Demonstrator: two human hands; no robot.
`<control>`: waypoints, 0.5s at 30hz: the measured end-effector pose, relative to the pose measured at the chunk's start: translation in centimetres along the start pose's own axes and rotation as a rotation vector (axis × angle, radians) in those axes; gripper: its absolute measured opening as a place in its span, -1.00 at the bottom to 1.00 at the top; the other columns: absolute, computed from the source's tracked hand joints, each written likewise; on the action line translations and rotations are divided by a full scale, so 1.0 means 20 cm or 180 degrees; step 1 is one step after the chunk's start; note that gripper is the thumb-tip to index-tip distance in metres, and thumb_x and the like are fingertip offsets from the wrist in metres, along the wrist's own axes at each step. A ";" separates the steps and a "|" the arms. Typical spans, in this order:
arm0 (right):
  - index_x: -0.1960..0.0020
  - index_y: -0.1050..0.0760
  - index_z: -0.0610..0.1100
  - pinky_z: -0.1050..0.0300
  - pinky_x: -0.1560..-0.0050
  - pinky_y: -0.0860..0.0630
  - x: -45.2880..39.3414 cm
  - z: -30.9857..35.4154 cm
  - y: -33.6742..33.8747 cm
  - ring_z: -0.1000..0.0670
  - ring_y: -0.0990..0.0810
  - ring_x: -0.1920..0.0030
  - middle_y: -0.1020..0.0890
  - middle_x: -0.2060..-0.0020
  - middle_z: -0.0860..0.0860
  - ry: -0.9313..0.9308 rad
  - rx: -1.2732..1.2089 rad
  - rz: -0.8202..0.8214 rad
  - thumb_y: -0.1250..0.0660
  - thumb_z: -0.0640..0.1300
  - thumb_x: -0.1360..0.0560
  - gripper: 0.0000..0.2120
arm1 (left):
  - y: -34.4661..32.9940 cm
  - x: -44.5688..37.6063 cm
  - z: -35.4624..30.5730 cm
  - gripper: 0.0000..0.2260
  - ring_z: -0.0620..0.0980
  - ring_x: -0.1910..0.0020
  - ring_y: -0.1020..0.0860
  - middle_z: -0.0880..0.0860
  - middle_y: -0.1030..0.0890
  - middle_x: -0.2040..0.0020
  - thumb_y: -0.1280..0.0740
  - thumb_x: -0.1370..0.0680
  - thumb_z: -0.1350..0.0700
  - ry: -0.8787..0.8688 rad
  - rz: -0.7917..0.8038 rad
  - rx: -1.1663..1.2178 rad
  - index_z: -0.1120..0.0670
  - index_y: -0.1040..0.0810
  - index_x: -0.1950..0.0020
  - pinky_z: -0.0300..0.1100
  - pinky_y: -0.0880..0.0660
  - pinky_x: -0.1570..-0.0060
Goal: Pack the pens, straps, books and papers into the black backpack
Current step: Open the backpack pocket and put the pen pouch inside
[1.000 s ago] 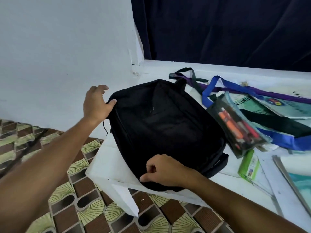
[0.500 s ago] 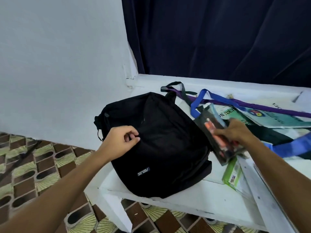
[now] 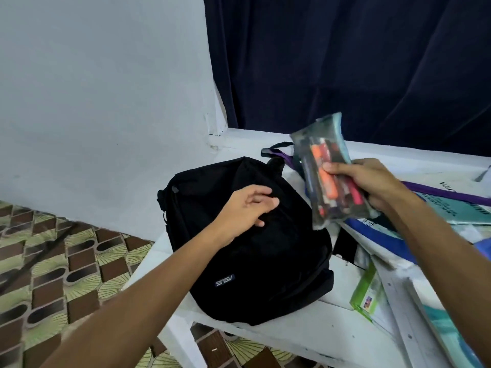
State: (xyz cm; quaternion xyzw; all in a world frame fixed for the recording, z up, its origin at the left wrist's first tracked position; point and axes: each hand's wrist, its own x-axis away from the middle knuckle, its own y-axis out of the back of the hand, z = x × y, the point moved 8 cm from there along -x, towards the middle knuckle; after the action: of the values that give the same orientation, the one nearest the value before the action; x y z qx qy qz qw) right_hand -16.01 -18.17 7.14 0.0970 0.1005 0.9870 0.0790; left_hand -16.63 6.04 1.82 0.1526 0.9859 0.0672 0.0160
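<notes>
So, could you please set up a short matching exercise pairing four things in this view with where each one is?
Things:
1. pen pouch
2. black backpack
3. left hand
4. green booklet

Places:
A. flat on the white table, right of the backpack
B. resting on top of the backpack
C. held up in the right hand
D. lying at the table's left corner

Pairs: 1-C, 2-D, 3-B, 4-A

Backpack on the table's left end, papers and straps to its right.

The backpack lies flat on the table, at its near-left corner, with the wall behind it. The left hand rests on the backpack's far part. The right hand holds the pen pouch in the air, above the backpack's right edge. Right of the backpack, books and papers lie spread on the table, a strap across them. A curtain hangs behind the table's far edge.
</notes>
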 end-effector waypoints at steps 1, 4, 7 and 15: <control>0.07 -0.62 -0.24 0.04 0.18 -0.62 0.02 0.06 -0.12 -0.11 -0.70 0.27 -0.72 0.20 -0.16 0.0030 -0.0083 0.0237 -0.58 -0.05 -0.21 -0.61 | -0.02 -0.01 0.01 -0.57 0.02 -0.10 -0.61 0.04 -0.63 -0.11 -0.42 -0.50 -0.04 0.0236 0.0074 0.0364 0.08 -0.50 -0.32 -0.02 -0.62 0.04; 0.05 -0.65 -0.29 0.02 0.13 -0.65 0.12 0.14 -0.53 -0.13 -0.70 0.21 -0.72 0.15 -0.20 0.0120 -0.0252 0.0867 -0.57 -0.12 -0.28 -0.67 | -0.01 0.02 -0.01 -0.34 0.13 -0.20 -0.60 0.11 -0.61 -0.24 -0.38 -0.41 -0.26 0.0384 0.0255 0.1207 0.06 -0.43 -0.40 0.17 -0.56 -0.11; 0.00 -0.63 -0.29 0.14 0.19 -0.62 0.17 0.14 -0.87 -0.07 -0.71 0.22 -0.73 0.19 -0.12 0.0276 -0.0144 0.1197 -0.53 -0.05 -0.38 -0.66 | 0.24 0.12 0.03 -0.33 0.16 -0.16 -0.62 0.21 -0.62 -0.21 -0.41 -0.41 -0.18 0.0259 -0.0362 0.1685 0.16 -0.42 -0.39 0.09 -0.56 -0.15; 0.11 -0.59 -0.19 0.27 0.43 -0.37 0.10 -0.09 -1.27 0.08 -0.52 0.37 -0.56 0.32 0.03 0.0715 0.1249 0.1625 -0.42 -0.10 -0.50 -0.86 | 0.83 0.56 0.28 -0.20 0.13 0.08 -0.68 0.17 -0.67 0.03 -0.63 -0.14 -0.21 0.0471 -0.1043 0.1648 0.18 -0.51 -0.21 -0.02 -0.62 0.13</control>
State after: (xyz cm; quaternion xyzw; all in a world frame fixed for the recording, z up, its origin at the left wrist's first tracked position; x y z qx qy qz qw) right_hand -14.82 6.50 0.32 0.0230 0.2690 0.9413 -0.2024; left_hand -22.04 25.84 -1.66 -0.0145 0.9802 -0.1786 -0.0845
